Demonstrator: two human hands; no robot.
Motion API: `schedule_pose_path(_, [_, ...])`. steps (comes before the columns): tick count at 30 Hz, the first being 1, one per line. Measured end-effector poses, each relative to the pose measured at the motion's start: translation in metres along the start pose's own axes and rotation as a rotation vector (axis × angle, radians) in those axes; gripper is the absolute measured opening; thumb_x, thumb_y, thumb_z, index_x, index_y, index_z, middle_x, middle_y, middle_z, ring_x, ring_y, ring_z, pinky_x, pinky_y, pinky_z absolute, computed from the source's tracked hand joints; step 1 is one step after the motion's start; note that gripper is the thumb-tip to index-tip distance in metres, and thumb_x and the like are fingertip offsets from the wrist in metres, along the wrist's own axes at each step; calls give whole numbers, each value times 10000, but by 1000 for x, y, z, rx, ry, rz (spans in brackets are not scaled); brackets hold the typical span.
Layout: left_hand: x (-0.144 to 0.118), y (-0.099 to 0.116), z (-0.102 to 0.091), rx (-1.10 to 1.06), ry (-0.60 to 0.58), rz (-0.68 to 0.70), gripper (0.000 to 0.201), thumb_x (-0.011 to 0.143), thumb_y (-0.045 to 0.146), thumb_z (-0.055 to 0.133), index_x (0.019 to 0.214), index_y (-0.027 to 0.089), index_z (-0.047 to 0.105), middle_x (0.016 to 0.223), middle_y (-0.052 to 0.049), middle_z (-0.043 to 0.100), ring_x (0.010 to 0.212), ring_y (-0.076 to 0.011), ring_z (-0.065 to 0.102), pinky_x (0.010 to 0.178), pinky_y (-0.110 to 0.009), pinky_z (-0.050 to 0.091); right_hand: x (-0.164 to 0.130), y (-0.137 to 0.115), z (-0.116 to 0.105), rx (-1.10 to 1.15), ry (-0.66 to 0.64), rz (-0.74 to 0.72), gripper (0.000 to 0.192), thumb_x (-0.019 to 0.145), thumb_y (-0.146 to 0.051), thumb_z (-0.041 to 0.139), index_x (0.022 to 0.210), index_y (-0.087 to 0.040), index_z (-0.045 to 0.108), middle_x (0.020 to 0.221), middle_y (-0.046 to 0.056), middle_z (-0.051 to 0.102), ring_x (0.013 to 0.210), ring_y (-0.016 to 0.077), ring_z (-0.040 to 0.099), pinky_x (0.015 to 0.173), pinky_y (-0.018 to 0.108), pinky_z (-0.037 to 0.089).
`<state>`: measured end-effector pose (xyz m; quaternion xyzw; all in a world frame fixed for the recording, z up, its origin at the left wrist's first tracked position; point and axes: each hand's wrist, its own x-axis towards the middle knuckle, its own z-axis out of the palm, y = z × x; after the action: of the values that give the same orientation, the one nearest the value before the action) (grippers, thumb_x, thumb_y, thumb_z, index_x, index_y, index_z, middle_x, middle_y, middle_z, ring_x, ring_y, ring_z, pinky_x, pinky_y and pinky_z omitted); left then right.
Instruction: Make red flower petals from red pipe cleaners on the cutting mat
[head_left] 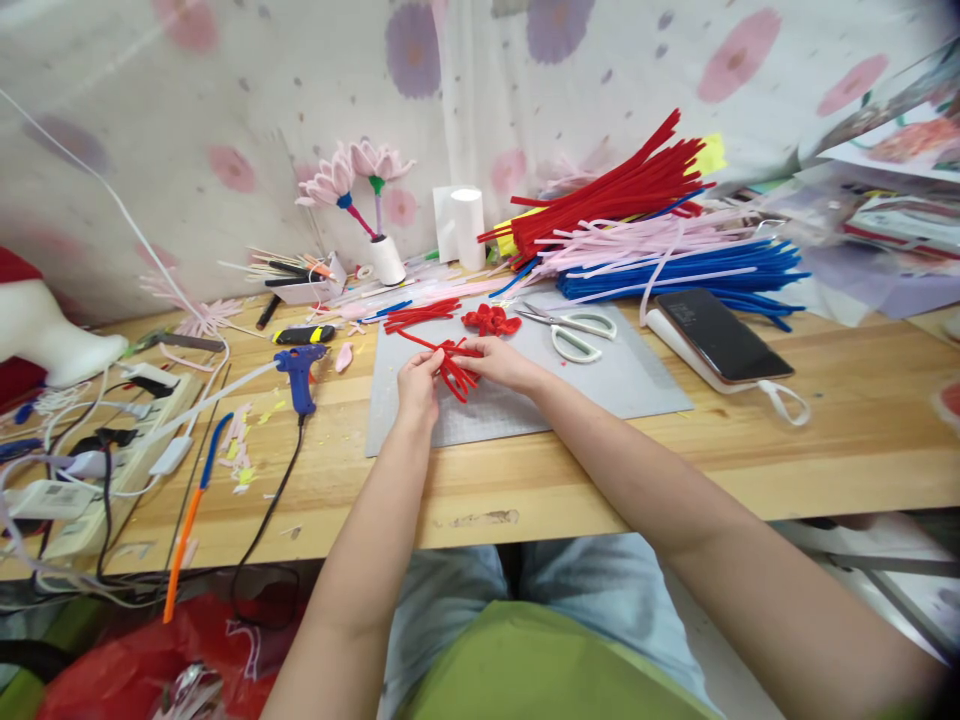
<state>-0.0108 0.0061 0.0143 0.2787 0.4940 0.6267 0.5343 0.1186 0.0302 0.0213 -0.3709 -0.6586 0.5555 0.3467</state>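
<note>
Both hands meet over the grey cutting mat (517, 405), closed on one small bunch of red pipe cleaners (459, 380). My left hand (420, 385) pinches it from the left, and a single red strand sticks out above the fingers. From the right, my right hand (495, 362) grips the same bunch, its fingertips partly hidden by the strands. Just behind the hands lie more loose red pipe cleaners (424, 312) and a curled red pipe cleaner piece (491, 320). White-handled scissors (574, 338) rest on the mat to the right, blades slightly apart.
A blue glue gun (300, 375) stands left of the mat, its cord running off the front edge. Right of it, at the back, are bundles of red (615, 200) and blue pipe cleaners (675, 275). A phone (724, 335) lies right; a power strip (127, 470) far left.
</note>
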Motion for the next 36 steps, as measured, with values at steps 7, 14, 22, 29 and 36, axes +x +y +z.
schedule_pose_path(7, [1, -2, 2, 124, 21, 208, 176, 561, 263, 709, 673, 143, 646, 640, 2, 643, 607, -97, 583, 651, -219, 453, -1, 0, 1, 74, -30, 6, 255, 708, -375, 572, 727, -125, 526, 565, -37, 499, 517, 66, 445, 517, 203, 366])
schedule_pose_path(14, [-3, 0, 5, -35, -115, -19, 260, 591, 306, 696, 758, 110, 656, 685, -55, 671, 568, -140, 612, 596, -280, 491, -4, -1, 8, 77, -71, -30, 383, 772, -513, 453, 630, -157, 450, 532, -37, 456, 509, 70, 423, 504, 212, 353])
schedule_pose_path(22, [2, -4, 7, -161, -25, 58, 106, 657, 220, 641, 692, 124, 667, 722, -59, 684, 677, -136, 641, 712, -277, 498, -1, 5, 14, 57, -108, -61, 436, 772, -549, 419, 558, -170, 383, 499, -31, 431, 488, 75, 414, 497, 223, 329])
schedule_pose_path(29, [-4, 1, 9, -130, 32, 43, 91, 620, 190, 678, 660, 109, 664, 706, -75, 677, 735, -176, 644, 790, -346, 476, 5, 14, 19, -6, -86, -89, 373, 729, -503, 455, 590, -159, 435, 552, -34, 434, 526, 77, 408, 531, 222, 341])
schedule_pose_path(36, [-7, -2, 15, 8, -48, 154, 211, 583, 274, 707, 742, 137, 688, 808, -67, 686, 857, -183, 621, 820, -314, 459, 7, 8, 16, 96, 103, -72, 283, 634, -410, 557, 571, -153, 457, 537, -44, 421, 539, 78, 396, 542, 220, 312])
